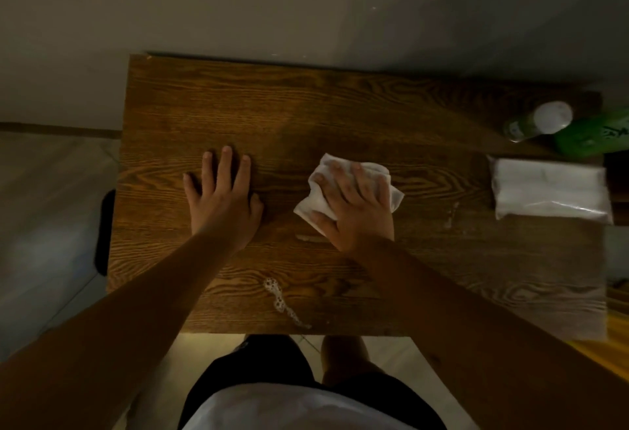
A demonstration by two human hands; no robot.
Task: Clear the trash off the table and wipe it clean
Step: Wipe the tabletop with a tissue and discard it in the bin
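Observation:
A dark wooden table [340, 106] fills the middle of the head view. My right hand [357, 208] presses flat on a crumpled white wipe [315, 203] near the table's centre, fingers spread over it. To its left, my left hand [223, 201] rests palm down on the bare wood, fingers apart, holding nothing. A foamy white streak [280, 300] lies near the front edge, below both hands. A small smear [308, 238] sits just below the wipe, and a faint pale streak [451, 213] lies to its right.
A white packet of wipes [548, 191] lies at the right edge. Behind it stand a bottle with a white cap [539, 121] and a green pack [592, 137]. A wall runs behind the table; floor lies to the left.

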